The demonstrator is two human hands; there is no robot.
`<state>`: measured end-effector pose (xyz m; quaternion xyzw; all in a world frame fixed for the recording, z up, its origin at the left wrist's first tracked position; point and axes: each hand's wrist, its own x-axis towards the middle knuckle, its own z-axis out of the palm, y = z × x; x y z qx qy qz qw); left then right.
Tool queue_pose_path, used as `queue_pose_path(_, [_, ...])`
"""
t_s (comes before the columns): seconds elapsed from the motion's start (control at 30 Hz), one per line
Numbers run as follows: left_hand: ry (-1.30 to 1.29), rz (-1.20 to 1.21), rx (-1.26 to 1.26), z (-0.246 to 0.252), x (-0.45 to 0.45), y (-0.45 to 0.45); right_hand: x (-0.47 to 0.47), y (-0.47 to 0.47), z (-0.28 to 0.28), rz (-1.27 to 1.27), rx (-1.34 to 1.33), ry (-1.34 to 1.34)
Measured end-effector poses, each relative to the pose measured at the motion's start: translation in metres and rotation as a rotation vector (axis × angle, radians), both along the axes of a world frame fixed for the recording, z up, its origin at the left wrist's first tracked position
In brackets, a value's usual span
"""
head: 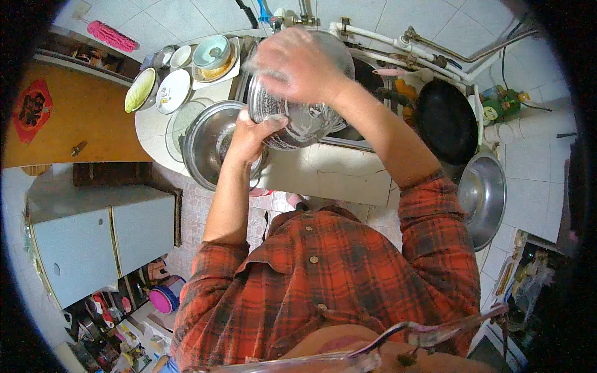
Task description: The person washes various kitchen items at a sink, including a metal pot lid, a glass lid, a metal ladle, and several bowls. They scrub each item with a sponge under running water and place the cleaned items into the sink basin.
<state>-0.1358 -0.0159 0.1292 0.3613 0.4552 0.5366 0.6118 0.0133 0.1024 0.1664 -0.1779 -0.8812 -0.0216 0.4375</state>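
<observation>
My left hand [254, 133] grips the near rim of a shiny metal vessel [298, 133], thumb on its surface. The vessel is tipped on its side over the sink, and white suds streak its wall. Across its upper part lies my right hand [301, 65], blurred by motion; whether its fingers hold anything cannot be made out. A steel pot [196, 144] stands on the counter, just left of the vessel and partly behind my left wrist. Beside that pot is a glass lid [177, 123].
Left on the counter are a white plate [174, 91], a bowl with a leafy cabbage [141, 91] and stacked bowls [211, 52]. A black wok [446, 121] and a metal basin [485, 200] lean at right. Pipes [396, 42] and a tap [278, 21] line the wall.
</observation>
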Motion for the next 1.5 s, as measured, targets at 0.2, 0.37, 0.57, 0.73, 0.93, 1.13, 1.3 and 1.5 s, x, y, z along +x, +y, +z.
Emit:
queue_pose_path(0.2, [-0.104, 0.097, -0.112, -0.011, -0.003, -0.004, 0.005, 0.007, 0.015, -0.04, -0.129, -0.003])
queue_pose_path(0.37, [-0.206, 0.158, -0.041, -0.015, -0.013, -0.01, 0.033, 0.028, -0.029, -0.487, -1.105, 0.299])
queue_pose_path(0.57, [0.013, 0.324, -0.03, -0.025, -0.005, -0.001, -0.02, -0.017, -0.057, -0.426, -0.954, -0.028])
queue_pose_path(0.73, [-0.125, 0.423, -0.021, -0.023, -0.004, 0.001, -0.042, -0.072, -0.028, -0.507, -0.442, -0.344])
queue_pose_path(0.93, [0.029, 0.426, 0.002, -0.015, 0.006, -0.008, -0.029, -0.002, 0.008, -0.597, -1.076, -0.122])
queue_pose_path(1.13, [-0.143, 0.479, 0.082, -0.013, -0.019, 0.002, -0.055, -0.083, -0.066, -0.285, -0.255, -0.01])
queue_pose_path(1.3, [-0.209, 0.515, -0.025, -0.014, -0.016, -0.005, -0.059, -0.054, -0.051, -0.279, -0.148, -0.009])
queue_pose_path(1.5, [-0.175, 0.345, 0.006, -0.02, -0.005, -0.012, -0.059, -0.008, 0.004, -0.393, -0.393, -0.165])
